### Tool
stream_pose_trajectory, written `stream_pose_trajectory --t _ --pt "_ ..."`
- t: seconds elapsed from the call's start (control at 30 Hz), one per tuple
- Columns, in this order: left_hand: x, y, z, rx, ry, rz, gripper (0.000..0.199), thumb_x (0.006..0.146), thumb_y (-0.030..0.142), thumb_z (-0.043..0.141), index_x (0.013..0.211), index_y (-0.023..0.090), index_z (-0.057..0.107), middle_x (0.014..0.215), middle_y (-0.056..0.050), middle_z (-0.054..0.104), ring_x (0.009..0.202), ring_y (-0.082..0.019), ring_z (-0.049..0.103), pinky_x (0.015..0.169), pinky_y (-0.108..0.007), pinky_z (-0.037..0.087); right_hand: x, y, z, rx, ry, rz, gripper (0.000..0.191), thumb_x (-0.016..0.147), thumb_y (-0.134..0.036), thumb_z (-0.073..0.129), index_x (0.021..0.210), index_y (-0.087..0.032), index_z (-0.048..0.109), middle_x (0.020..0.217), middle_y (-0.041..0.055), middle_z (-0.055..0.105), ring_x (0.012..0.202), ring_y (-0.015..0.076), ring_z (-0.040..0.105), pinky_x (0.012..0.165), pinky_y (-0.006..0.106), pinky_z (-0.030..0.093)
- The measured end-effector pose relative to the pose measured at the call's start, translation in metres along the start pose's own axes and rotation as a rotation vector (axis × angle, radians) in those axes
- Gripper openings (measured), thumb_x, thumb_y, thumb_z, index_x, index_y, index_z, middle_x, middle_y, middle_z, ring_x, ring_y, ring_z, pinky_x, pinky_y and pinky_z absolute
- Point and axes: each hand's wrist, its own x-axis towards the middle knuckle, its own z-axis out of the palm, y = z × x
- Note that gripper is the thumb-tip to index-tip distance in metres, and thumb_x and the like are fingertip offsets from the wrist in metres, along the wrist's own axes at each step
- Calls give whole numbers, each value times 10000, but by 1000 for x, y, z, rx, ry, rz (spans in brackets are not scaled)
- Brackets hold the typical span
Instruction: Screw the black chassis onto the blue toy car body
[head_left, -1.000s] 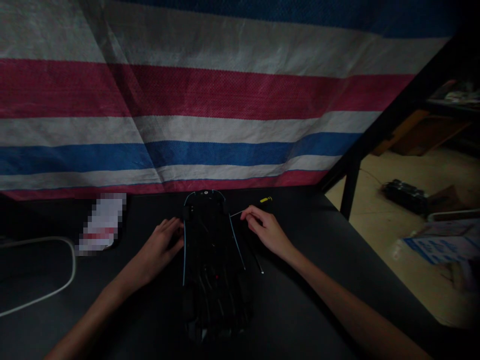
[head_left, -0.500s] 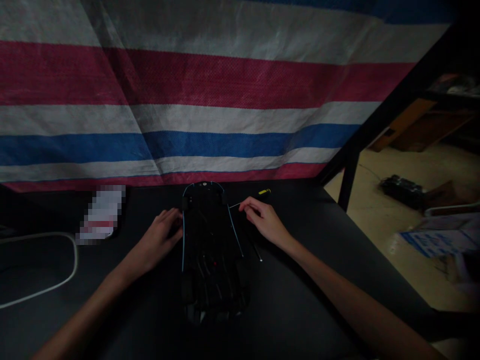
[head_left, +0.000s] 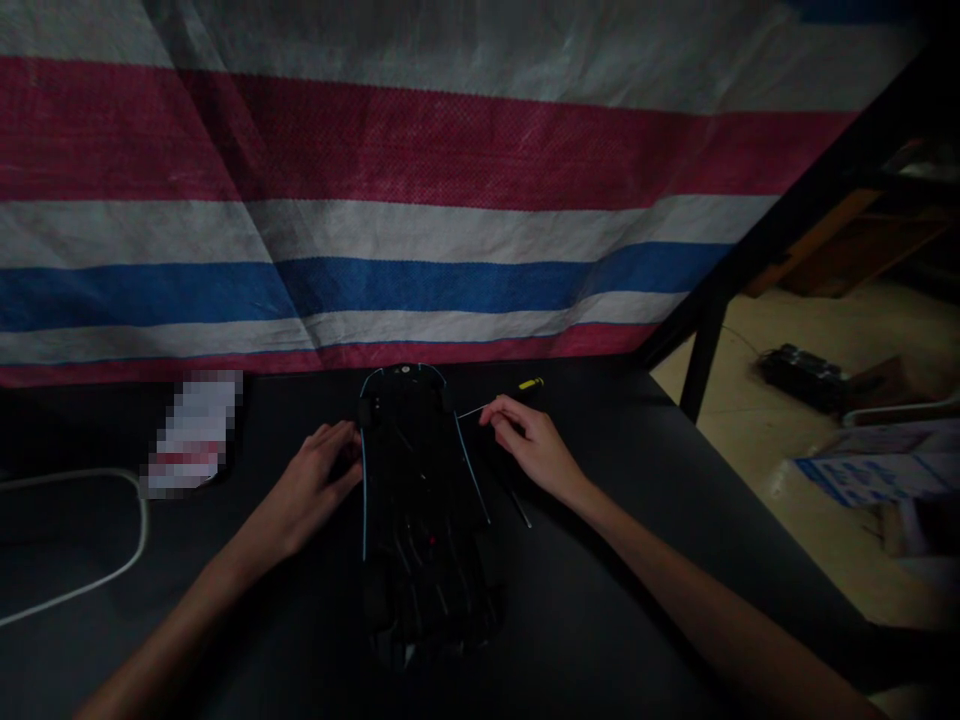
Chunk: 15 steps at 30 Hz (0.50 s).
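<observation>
A toy car (head_left: 420, 480) lies upside down on the dark tabletop, its black underside up and thin blue body edges showing. My left hand (head_left: 322, 475) is against its left side near a wheel, fingers curled, with the fingertips partly hidden. On the other side, my right hand (head_left: 525, 435) has bent fingers closed at the thin shaft of a screwdriver (head_left: 531, 384) with a yellow-and-black handle. That shaft points at the car's right edge; whether its tip touches is too dark to tell. Below my right hand lies another thin metal shaft (head_left: 519, 503), its other end lost in shadow.
A pixelated pale item (head_left: 193, 435) lies at the left of the table (head_left: 630, 560), beside a white curved frame (head_left: 142, 535). Striped woven sheeting (head_left: 450, 285) hangs behind. Past the table's right edge are a dark metal post (head_left: 703, 360), boxes and other items on the floor.
The camera view has shifted slightly, so the background and the table items sit a little differently. Both hands keep their places by the car.
</observation>
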Motion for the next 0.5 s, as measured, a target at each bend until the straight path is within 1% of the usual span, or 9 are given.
stream_pose_trajectory --t 0.1,0.27,0.33,0.43,0.5 --pt "0 2 -2 -10 2 -22 204 975 419 459 908 244 540 960 -61 651 946 -303 608 935 -521 498 0 1 1 5 -2 4 218 1003 -361 462 953 -233 631 714 -24 521 629 147 475 610 267 359" --pt "0 1 -2 -16 6 -12 182 972 386 472 904 240 555 929 -48 670 933 -294 633 1045 -557 439 1 2 1 17 0 9 226 1009 -368 464 948 -231 633 713 -24 520 624 145 465 612 267 363" --pt "-1 -1 -2 -15 4 -4 170 977 373 476 925 236 563 958 -52 674 964 -292 629 1073 -550 421 1 2 2 23 2 7 222 1007 -364 468 945 -228 632 710 -28 515 621 142 464 610 265 357" --pt "-2 -5 -1 -23 0 -11 159 981 365 481 964 235 570 998 -60 677 998 -294 622 1067 -529 428 2 2 3 26 7 2 229 1008 -368 466 941 -225 632 686 -36 494 608 139 458 595 262 340" --pt "-3 -6 -1 -28 6 -20 168 981 379 488 951 237 574 979 -56 675 978 -293 627 1072 -537 421 3 3 3 27 6 0 235 1011 -368 460 942 -225 632 669 -41 480 598 139 451 588 262 333"
